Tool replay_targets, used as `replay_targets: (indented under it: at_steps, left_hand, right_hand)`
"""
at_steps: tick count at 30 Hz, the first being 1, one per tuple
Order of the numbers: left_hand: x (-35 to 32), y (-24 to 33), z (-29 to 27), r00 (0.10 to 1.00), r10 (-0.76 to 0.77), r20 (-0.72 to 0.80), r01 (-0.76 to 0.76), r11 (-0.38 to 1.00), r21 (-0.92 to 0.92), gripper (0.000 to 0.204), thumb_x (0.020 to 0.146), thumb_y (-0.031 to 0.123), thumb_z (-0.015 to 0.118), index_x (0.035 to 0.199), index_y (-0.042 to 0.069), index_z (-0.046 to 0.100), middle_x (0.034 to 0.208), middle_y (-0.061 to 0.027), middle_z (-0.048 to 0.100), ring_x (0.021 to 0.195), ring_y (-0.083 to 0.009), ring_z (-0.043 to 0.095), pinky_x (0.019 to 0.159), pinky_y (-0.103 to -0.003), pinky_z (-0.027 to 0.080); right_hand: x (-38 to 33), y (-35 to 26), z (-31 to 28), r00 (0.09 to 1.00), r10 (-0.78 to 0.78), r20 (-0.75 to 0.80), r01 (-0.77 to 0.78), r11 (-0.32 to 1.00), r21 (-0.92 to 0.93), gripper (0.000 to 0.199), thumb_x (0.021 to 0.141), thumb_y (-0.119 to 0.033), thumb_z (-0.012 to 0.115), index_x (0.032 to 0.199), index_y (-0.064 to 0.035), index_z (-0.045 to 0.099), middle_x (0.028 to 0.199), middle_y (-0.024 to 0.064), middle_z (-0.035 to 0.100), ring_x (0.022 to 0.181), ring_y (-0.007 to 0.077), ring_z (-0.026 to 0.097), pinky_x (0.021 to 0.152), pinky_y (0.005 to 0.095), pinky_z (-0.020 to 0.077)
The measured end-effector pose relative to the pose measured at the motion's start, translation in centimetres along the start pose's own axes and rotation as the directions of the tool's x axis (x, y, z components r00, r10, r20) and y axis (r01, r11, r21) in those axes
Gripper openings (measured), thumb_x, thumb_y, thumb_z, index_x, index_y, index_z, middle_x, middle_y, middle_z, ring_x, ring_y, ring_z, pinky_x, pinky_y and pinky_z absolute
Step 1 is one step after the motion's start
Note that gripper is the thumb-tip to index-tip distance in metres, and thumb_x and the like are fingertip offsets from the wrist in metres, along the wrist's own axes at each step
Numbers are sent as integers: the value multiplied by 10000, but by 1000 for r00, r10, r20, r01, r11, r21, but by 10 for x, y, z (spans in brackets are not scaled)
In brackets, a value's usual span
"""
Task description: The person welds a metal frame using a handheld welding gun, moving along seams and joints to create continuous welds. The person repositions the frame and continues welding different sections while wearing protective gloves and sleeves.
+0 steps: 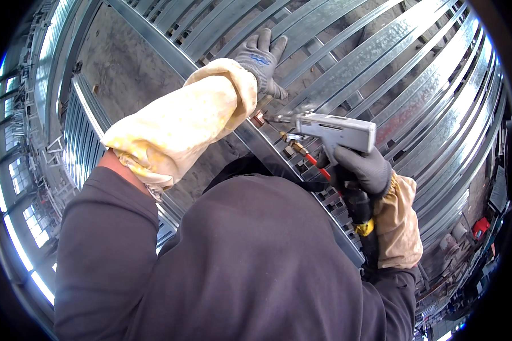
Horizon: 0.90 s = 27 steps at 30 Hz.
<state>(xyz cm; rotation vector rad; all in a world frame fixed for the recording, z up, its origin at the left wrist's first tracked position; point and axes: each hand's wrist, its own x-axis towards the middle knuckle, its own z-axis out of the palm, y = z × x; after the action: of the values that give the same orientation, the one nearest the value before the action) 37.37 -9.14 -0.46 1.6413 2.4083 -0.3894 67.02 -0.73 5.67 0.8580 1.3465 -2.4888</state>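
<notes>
My left hand (261,63), in a grey knit glove with a pale yellow protective sleeve (182,116), lies open on the galvanized steel profiles. Its fingers are spread over a slat near the long edge rail (256,139). In a dark grey glove, my right hand (363,170) is closed round the grip of a silver-grey welding gun (338,129). The gun points left, and its copper-coloured tip (259,118) is at the rail, just below my left hand. Whether the tip touches the metal, I cannot tell. A red hose (317,166) with brass fittings (297,146) hangs beneath the gun.
Rows of long steel slats (381,62) stretch away to the upper right, with gaps between them. A thick black cable (361,210) runs down from my right hand beside my sleeve. More stacked profiles (84,136) lie at the left. A red object (480,227) stands among clutter at the right.
</notes>
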Motion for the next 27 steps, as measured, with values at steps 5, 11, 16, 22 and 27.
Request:
replay_targets:
  at_steps: [5,11,16,22,27]
  left_hand:
    - [1,-1,5,1000,4,-6,-4,1000,-14,1377,530,696,856,1577,123,169,1555,-235,209,1440,-432,285,1160,-499,305]
    - [-1,-6,-1,1000,24,-2,-24,999,-33,1374,543,713,840,1585,115,173,1585,-250,171,1457,-448,246,1178,-496,285]
    - [-10,-8,-5,1000,-8,26,9,999,-41,1374,575,682,842,1602,127,118,1615,-259,122,1468,-461,218,1200,-477,256]
    - [2,7,1,997,-5,72,7,999,-32,1371,592,662,841,1610,149,81,1635,-246,71,1494,-451,170,1212,-472,225]
    - [-2,1,2,999,-19,45,19,1000,-11,1362,605,669,835,1611,158,72,1641,-259,23,1494,-455,165,1211,-476,227]
  right_hand:
    - [-60,-16,9,952,-159,-261,173,984,32,503,908,-298,644,1232,79,569,914,174,699,591,158,639,509,252,510]
    - [-149,-11,37,566,-368,-738,464,882,-84,533,882,-244,664,1276,85,523,926,197,678,783,225,646,703,300,498]
    - [-238,25,57,236,-434,-870,514,815,-268,438,1025,-323,459,1144,81,580,934,166,656,594,119,536,531,215,404]
    - [-396,96,133,-124,-333,-935,456,817,-352,499,1059,-380,403,1246,65,532,906,108,614,580,97,508,521,201,416]
    - [-483,119,214,-432,-225,-874,338,858,-388,530,1063,-395,381,1364,34,465,824,27,537,637,73,505,563,179,436]
